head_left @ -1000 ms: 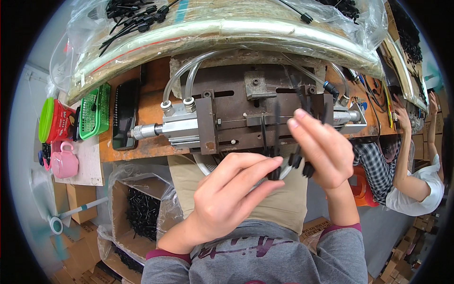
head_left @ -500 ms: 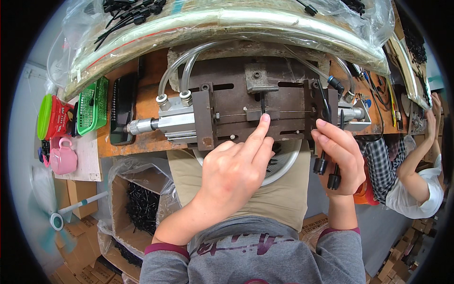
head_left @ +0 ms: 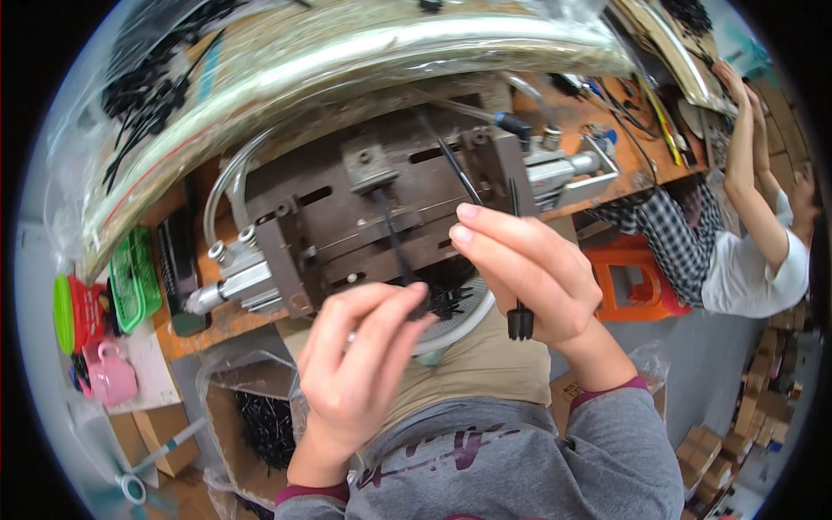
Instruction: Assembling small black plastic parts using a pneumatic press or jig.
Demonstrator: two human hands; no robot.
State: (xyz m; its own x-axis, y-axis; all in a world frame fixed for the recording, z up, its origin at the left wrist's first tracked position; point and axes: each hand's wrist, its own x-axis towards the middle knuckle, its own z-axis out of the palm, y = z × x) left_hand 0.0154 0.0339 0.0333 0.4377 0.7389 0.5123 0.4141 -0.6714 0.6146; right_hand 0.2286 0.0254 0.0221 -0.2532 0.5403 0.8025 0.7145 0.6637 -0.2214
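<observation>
- Far to the left of both hands, a green basket (head_left: 132,282), a red container (head_left: 82,314) and a pink mug (head_left: 111,374) sat at the bench's end, apparently parked out of the working area.
- Below the left hand, an open carton of black parts (head_left: 264,426) in a plastic liner stood on the floor, within easy reach as a supply or a catch bin; I could not tell which.
- The left hand (head_left: 360,368) was curled, its fingertips pinched on a thin black strip (head_left: 394,238) that ran up into the slot of the metal fixture (head_left: 381,204), probably to guide it straight.
- Just behind both hands the fixture lay on the orange bench (head_left: 217,322), with an air cylinder (head_left: 238,282) at its left end and clear hoses (head_left: 227,178) looping above.
- The right hand (head_left: 529,273) was closed around a bundle of black strips (head_left: 520,322), whose ends stuck out under the palm, likely kept ready for feeding.
- Far right of the hands, another person (head_left: 745,251) reached upward, working apart.
</observation>
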